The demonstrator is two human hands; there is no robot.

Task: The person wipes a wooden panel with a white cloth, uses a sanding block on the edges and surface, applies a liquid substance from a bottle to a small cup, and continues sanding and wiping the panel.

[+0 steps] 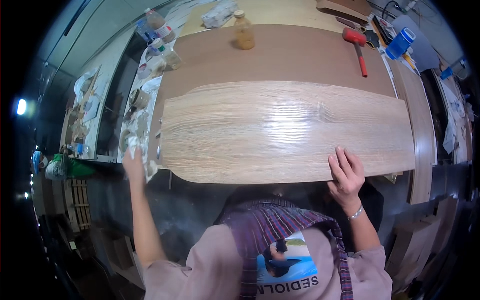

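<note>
A long wood-grain board (230, 130) with a rounded near-left corner lies across the table in front of me. My right hand (346, 176) rests at its near edge toward the right, fingers stretched out on the top face. Out past the board's left end, my left hand (133, 165) is closed on a crumpled white cloth (134, 143). That hand is slightly blurred, and its fingertips are partly hidden. It is above the messy left strip of the table, close to an open round container (126, 140).
Several bottles (159, 25) and a brown jar (138, 98) line the left side. Farther back stand a bottle of yellowish liquid (244, 31) and a red mallet (356, 42). A blue bottle (400, 43) is at the far right, beyond a narrow board (417, 120).
</note>
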